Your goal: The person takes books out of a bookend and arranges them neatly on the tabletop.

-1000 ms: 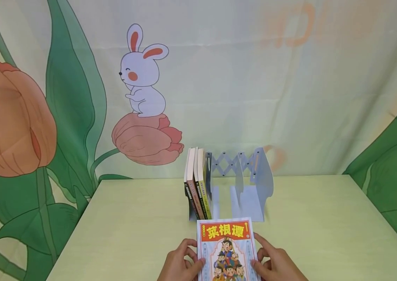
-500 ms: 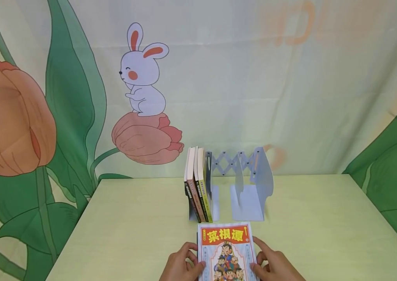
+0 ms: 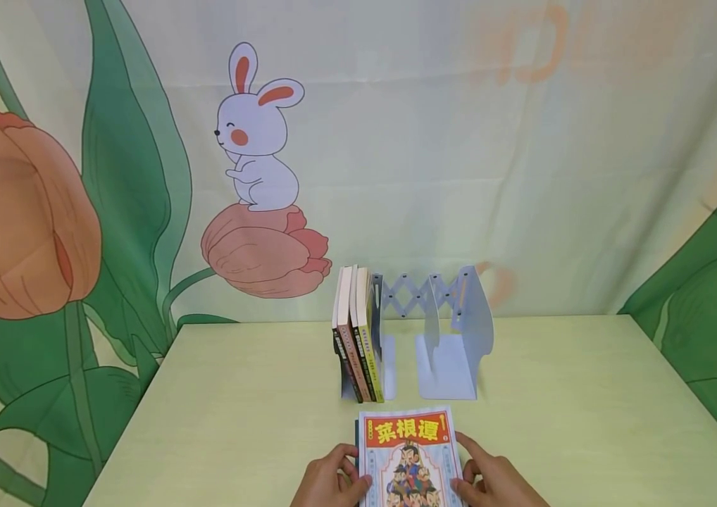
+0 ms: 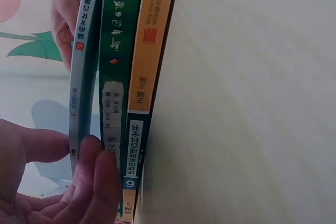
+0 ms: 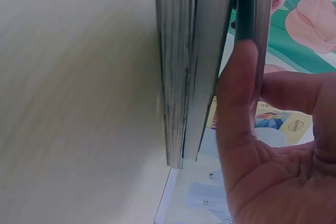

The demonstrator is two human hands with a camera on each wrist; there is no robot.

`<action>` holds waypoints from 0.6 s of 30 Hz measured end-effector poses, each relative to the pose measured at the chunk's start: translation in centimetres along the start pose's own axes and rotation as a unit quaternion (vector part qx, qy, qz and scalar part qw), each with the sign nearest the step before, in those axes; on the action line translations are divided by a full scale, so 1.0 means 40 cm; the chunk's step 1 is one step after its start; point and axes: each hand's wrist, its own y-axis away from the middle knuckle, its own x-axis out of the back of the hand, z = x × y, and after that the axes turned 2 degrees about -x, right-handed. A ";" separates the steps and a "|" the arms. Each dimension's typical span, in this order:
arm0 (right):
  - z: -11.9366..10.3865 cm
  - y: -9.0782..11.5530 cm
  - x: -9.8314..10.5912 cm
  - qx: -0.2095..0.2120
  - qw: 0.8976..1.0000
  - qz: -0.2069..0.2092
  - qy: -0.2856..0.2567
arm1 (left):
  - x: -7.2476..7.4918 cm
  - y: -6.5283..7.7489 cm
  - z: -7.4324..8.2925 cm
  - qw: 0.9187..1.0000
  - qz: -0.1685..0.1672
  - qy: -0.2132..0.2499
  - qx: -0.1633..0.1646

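Near edge of the worktop point(image 3: 238, 408), head view: blue book point(image 3: 410, 465) with the red title band sits between the person's two hands, lower part cut off by the frame. Long axis runs near edge to far edge, title end pointing away. Left hand point(image 3: 333, 479) grips its left long side, right hand point(image 3: 491, 479) its right long side, a thumb on the cover from each. Neither hand is nearer; both are in contact. Bookstand point(image 3: 450, 366) is beyond the title end, toward the far edge, a short bare strip between. Row of books point(image 3: 358, 345) stands upright at the stand's left end, spines toward the near edge. Key relation, as judged: cover up here, books on end there, stand straight ahead.

Left wrist view: spine side. Left hand pinches the blue book, fingers in the gap between it and the green book point(image 4: 113, 35). Orange-spined book point(image 4: 152, 66) is under the green one, on the worktop. Gap looks wider toward the far end, so the blue book appears tilted, title end up.

Right wrist view: page-edge side. Right hand pinches the blue book too, a finger beneath it. The two thicker books stay below, outside the grip.
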 end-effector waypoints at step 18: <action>0.030 -0.010 -0.012 0.015 1.000 -0.007 0.005 | 0.001 -0.014 -0.015 0.999 -0.010 -0.034 -0.006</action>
